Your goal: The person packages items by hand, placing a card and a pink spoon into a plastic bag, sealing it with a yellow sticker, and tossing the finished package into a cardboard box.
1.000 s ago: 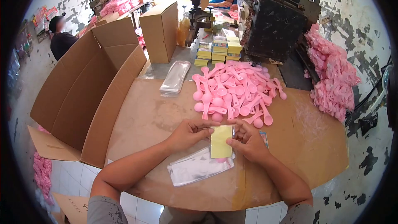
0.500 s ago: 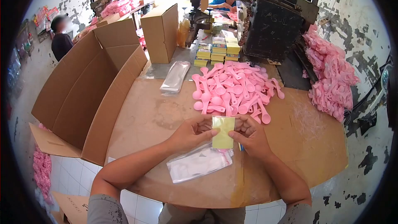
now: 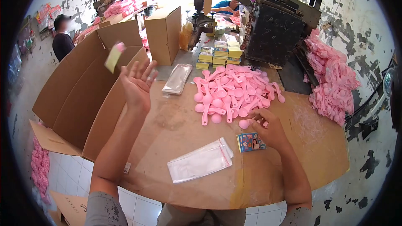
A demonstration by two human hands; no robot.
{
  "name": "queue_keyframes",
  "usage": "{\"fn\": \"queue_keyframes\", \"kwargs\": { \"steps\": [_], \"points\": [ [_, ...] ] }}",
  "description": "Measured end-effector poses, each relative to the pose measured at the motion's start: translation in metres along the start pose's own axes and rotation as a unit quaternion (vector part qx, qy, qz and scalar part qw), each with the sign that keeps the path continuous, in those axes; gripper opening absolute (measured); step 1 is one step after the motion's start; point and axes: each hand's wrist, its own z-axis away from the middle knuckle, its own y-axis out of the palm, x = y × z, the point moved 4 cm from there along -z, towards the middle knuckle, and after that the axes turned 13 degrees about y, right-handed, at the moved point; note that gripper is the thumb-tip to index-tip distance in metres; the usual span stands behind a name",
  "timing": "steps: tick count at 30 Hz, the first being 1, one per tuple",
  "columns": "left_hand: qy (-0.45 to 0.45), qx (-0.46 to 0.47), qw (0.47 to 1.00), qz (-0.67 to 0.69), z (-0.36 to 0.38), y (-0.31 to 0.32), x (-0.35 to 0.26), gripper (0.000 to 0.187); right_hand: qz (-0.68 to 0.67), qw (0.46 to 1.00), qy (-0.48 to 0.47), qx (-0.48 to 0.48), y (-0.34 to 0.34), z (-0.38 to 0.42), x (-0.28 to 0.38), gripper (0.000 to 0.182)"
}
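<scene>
My left hand is raised near the box's right wall, its fingers spread with nothing in them. Just beyond its fingertips a yellow card packet with a pink end is in the air over the open cardboard box. My right hand is at the near edge of the pink spoon pile, its thumb and fingers closed around the handle of a pink spoon. Under that hand lies a small stack of printed cards. Clear plastic bags lie on the cardboard-covered table.
More clear bags lie beside the box. Card stacks stand behind the spoons, near a black machine. Pink bagged items are heaped at the right. A person is at the left; others are at the back.
The yellow packet has left my hands and is now over the box. My left hand has moved up and left and opened. My right hand has moved to the spoons, uncovering the printed cards.
</scene>
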Motion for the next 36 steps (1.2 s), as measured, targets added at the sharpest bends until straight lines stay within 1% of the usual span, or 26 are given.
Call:
{"fn": "queue_keyframes", "kwargs": {
  "steps": [2,3,4,5,6,8,9,11,12,15,18,21,23,24,26,27,29,30,31,33,34,35,36],
  "points": [
    [0.005,0.099,0.989,-0.112,0.02,-0.011,0.032,0.055,0.149,0.988,-0.007,0.025,-0.011,0.0,-0.004,0.027],
    [-0.009,0.196,0.963,-0.186,0.041,-0.008,0.042,0.05,0.15,0.986,-0.043,0.052,-0.013,0.003,-0.002,0.028],
    [-0.023,0.289,0.922,-0.257,0.065,-0.005,0.052,0.045,0.15,0.982,-0.077,0.081,-0.015,0.007,-0.001,0.03],
    [-0.028,0.442,0.833,-0.333,0.089,0.0,0.058,0.04,0.149,0.976,-0.11,0.111,-0.013,0.011,0.0,0.032],
    [-0.033,0.579,0.713,-0.394,0.112,0.005,0.062,0.035,0.161,0.976,-0.091,0.115,-0.011,0.009,-0.003,0.031],
    [0.004,0.629,0.636,-0.447,0.139,0.025,0.051,0.037,0.18,0.974,-0.044,0.127,-0.008,0.008,-0.012,0.029],
    [0.015,0.654,0.593,-0.469,0.153,0.027,0.048,0.038,0.186,0.972,-0.055,0.13,-0.006,0.01,-0.014,0.028],
    [0.04,0.678,0.581,-0.449,0.156,0.024,0.049,0.038,0.199,0.968,-0.083,0.127,-0.005,0.004,-0.017,0.027],
    [0.056,0.689,0.574,-0.439,0.156,0.023,0.05,0.039,0.174,0.973,-0.063,0.135,-0.004,0.004,-0.017,0.026],
    [0.038,0.685,0.611,-0.394,0.157,0.019,0.053,0.035,0.11,0.984,-0.017,0.139,-0.004,0.002,-0.012,0.024],
    [-0.014,0.671,0.622,-0.402,0.156,0.014,0.061,0.03,0.062,0.991,0.013,0.116,-0.004,0.002,-0.017,0.021],
    [-0.117,0.606,0.669,-0.413,0.153,0.011,0.063,0.026,0.032,0.994,0.037,0.101,-0.007,-0.002,-0.018,0.019],
    [-0.114,0.59,0.697,-0.391,0.153,0.007,0.067,0.021,0.006,0.993,0.071,0.098,-0.009,-0.002,-0.025,0.018],
    [-0.109,0.582,0.711,-0.379,0.153,0.006,0.068,0.018,0.023,0.996,0.015,0.087,-0.008,-0.003,-0.02,0.018],
    [-0.114,0.583,0.712,-0.376,0.151,0.008,0.067,0.017,0.057,0.992,-0.096,0.061,-0.007,0.0,-0.006,0.016],
    [-0.116,0.583,0.711,-0.374,0.151,0.008,0.067,0.016,0.017,0.994,-0.071,0.078,-0.008,0.001,-0.005,0.015],
    [-0.097,0.571,0.732,-0.358,0.152,0.008,0.069,0.019,-0.066,0.991,-0.02,0.113,-0.008,0.006,-0.001,0.012],
    [-0.087,0.564,0.742,-0.35,0.153,0.006,0.071,0.021,-0.176,0.973,0.018,0.151,-0.004,0.009,-0.001,0.01],
    [-0.064,0.569,0.743,-0.345,0.155,0.004,0.073,0.02,-0.283,0.939,0.056,0.187,0.004,0.014,0.001,0.009],
    [-0.015,0.576,0.746,-0.334,0.156,0.002,0.076,0.017,-0.283,0.936,0.049,0.203,0.022,0.02,0.01,0.007],
    [-0.028,0.581,0.737,-0.344,0.157,0.004,0.074,0.016,-0.177,0.967,0.006,0.182,0.034,0.023,0.015,0.007],
    [-0.041,0.583,0.729,-0.356,0.156,0.007,0.07,0.015,-0.067,0.984,-0.038,0.16,0.043,0.024,0.018,0.008],
    [-0.053,0.585,0.721,-0.367,0.155,0.008,0.068,0.013,0.005,0.985,-0.101,0.141,0.049,0.024,0.018,0.011]
  ]
}}
